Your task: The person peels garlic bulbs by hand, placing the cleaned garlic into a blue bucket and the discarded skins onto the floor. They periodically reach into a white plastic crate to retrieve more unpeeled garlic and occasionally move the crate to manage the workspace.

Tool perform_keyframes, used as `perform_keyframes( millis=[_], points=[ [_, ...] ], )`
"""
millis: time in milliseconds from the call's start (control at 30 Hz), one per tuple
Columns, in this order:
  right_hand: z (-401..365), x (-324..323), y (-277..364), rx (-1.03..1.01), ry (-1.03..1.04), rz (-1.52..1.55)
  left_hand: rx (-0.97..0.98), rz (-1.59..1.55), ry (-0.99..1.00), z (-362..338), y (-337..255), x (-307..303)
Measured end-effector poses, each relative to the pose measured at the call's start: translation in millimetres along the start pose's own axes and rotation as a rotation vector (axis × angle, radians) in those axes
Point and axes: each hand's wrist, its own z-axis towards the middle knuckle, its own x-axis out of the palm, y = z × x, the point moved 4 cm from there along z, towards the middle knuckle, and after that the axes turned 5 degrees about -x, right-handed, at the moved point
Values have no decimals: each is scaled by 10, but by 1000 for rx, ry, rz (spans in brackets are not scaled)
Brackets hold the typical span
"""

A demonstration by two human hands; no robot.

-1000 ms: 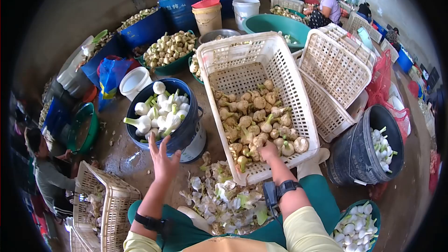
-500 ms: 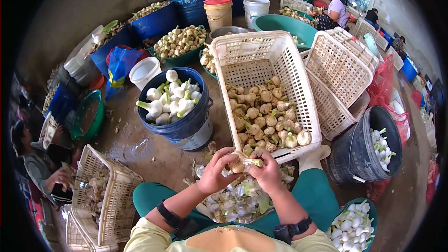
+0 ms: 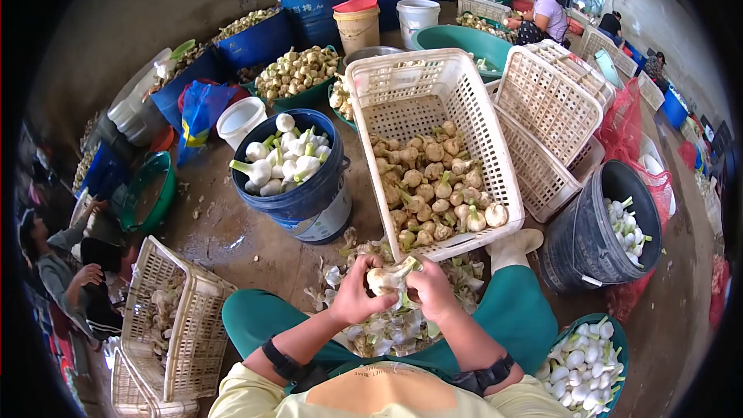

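A garlic bulb (image 3: 383, 281) with a short stem is held between both hands above a heap of peeled skins (image 3: 391, 335). My left hand (image 3: 357, 294) wraps its fingers round the bulb. Thumb and fingers of my right hand (image 3: 432, 288) pinch the stem side. Just beyond the hands, a white plastic crate (image 3: 489, 139) holds many brown, unpeeled bulbs (image 3: 426, 178). To the left stands a blue bucket (image 3: 298, 205) of white peeled bulbs (image 3: 285, 156).
A black bucket (image 3: 561, 251) with white bulbs stands at the right, near stacked crates (image 3: 548, 104). Peeled bulbs fill a green basin (image 3: 619, 340) at lower right. Crates (image 3: 193, 333) lean at lower left. Co-workers sit at left (image 3: 58, 263) and back right (image 3: 551, 15).
The bulb has turned and shows more white surface, with its stem tilted up to the right. Both hands have shifted slightly. The view has moved a little, and the co-worker at left has raised an arm.
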Motion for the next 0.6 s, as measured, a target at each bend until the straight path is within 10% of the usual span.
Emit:
perform_keyframes(
  millis=[67,167,300,367,500,600],
  points=[
    [-31,-111,-142,158,159,148,-195,-253,57,-67,118,46],
    [-29,-93,-234,156,163,53,199,423,-73,-86,-167,14],
    [-16,-67,-291,156,263,234,-64,121,-17,-86,39,-40],
    [-21,-104,-190,42,289,-17,-509,-646,162,-122,220,1],
    [-7,-114,157,-478,341,-833,-679,-802,310,-85,311,151],
    [-37,-113,166,-416,43,-1181,-131,-203,163,-42,231,185]
  ],
)
